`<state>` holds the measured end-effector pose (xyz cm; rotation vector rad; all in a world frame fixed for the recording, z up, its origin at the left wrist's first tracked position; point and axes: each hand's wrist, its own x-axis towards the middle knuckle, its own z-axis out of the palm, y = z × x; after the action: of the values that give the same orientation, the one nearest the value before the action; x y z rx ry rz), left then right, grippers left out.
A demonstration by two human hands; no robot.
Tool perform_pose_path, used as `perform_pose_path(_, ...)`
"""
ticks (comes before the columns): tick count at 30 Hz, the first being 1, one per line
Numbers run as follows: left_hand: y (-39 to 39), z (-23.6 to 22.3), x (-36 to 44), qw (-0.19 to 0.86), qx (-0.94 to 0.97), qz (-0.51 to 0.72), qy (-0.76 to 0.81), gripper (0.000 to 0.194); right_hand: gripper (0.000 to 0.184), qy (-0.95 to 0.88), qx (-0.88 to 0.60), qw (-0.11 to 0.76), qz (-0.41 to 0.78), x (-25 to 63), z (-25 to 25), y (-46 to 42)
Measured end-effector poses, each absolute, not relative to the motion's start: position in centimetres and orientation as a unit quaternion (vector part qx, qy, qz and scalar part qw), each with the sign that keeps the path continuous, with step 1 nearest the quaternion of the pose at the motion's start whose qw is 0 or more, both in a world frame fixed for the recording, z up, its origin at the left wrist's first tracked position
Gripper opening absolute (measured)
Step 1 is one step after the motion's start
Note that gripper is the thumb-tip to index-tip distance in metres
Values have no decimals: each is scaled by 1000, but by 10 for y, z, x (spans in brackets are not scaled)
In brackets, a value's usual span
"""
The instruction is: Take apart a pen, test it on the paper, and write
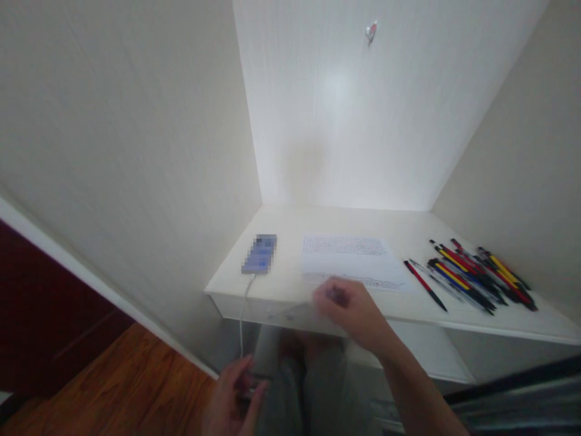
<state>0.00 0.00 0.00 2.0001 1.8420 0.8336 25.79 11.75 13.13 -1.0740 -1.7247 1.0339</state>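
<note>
My right hand point(349, 312) hovers over the front edge of the white desk point(281, 284), just before the near edge of a printed sheet of paper point(351, 257). Its fingers are curled and blurred, with a small dark thing among them that I cannot name. My left hand point(236, 396) is low at the bottom of the view, beside my grey-trousered leg point(313, 387). Its fingers are bent and smeared, so what they touch is unclear.
A phone point(259, 253) lies on the desk's left part with a white cable point(242, 315) hanging over the front edge. Several red, yellow, blue and black pens point(472, 275) lie on the right. Walls close the desk in on three sides. Wooden floor point(122, 387) lies lower left.
</note>
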Motion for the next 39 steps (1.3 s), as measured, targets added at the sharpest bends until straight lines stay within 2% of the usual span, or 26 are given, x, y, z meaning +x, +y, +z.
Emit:
perform_pose_path(3,18,3,27,172,734,315,576,38,27,-607,-456,401,512,282,90,63)
perform_pose_path(9,16,0,73,243,792,273,490,32,39,-481,-522,447,544,313,44,25)
perform_pose_path(15,4,6,78,258,784,227,518,34,46,-439,-529,448,572,320,49,25)
perform_pose_path(21,3,23,78,261,748,212,573,31,42,-494,-534,438,528,315,53,33)
perform_pose_path(27,9,38,89,303,735,231,561,45,39,-552,-490,438,513,326,70,41)
perform_pose_path(31,21,44,90,341,727,245,543,52,36,-564,-422,404,583,342,82,51)
perform_pose_path(34,40,56,87,306,750,279,516,45,44,-572,-404,398,592,351,88,71)
perform_pose_path(36,60,66,88,247,766,315,502,39,47,-587,-439,395,554,354,92,93)
perform_pose_path(39,97,81,96,182,787,342,480,40,50,-625,-491,353,493,358,98,133)
